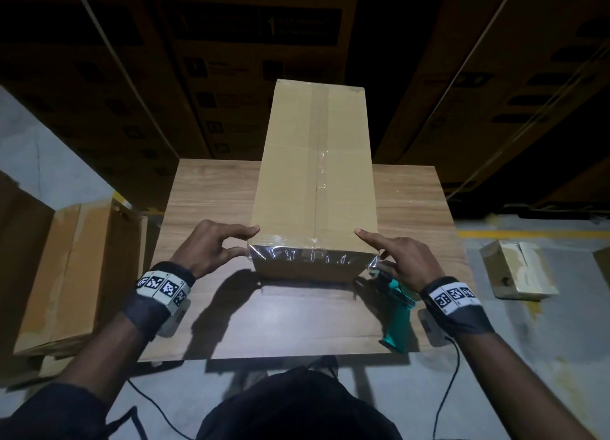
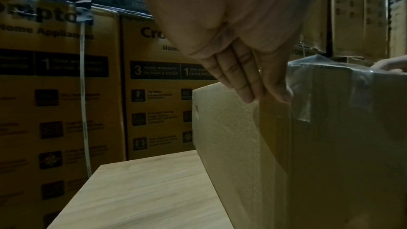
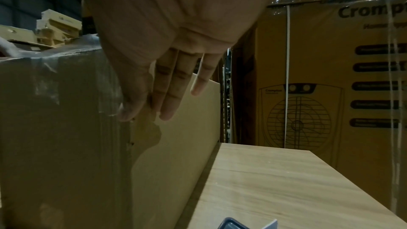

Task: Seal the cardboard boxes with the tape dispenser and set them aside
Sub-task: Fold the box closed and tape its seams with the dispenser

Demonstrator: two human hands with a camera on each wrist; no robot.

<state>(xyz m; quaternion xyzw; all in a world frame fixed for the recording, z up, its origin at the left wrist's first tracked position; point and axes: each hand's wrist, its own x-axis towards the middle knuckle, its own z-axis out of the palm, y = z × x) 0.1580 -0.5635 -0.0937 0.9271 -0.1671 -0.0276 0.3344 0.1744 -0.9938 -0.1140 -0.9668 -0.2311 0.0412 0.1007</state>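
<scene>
A long plain cardboard box [image 1: 313, 175] lies lengthwise on the wooden table [image 1: 290, 320]. Clear tape runs along its top seam and wraps over the near end. My left hand [image 1: 244, 241] is at the near left corner. Its fingers [image 2: 244, 83] lie straight against the box's left side [image 2: 231, 137], the thumb on the taped corner. My right hand [image 1: 373, 243] mirrors it at the near right corner, its fingers [image 3: 169, 97] flat on the right side [image 3: 176, 145]. The teal tape dispenser [image 1: 397, 307] lies on the table under my right wrist, held by neither hand.
Tall printed appliance cartons [image 1: 257, 76] form a wall just behind the table. On the floor to the left lie larger cardboard boxes [image 1: 66, 268], and a small box [image 1: 518, 271] sits on the floor to the right. Thin cables hang from both wrists.
</scene>
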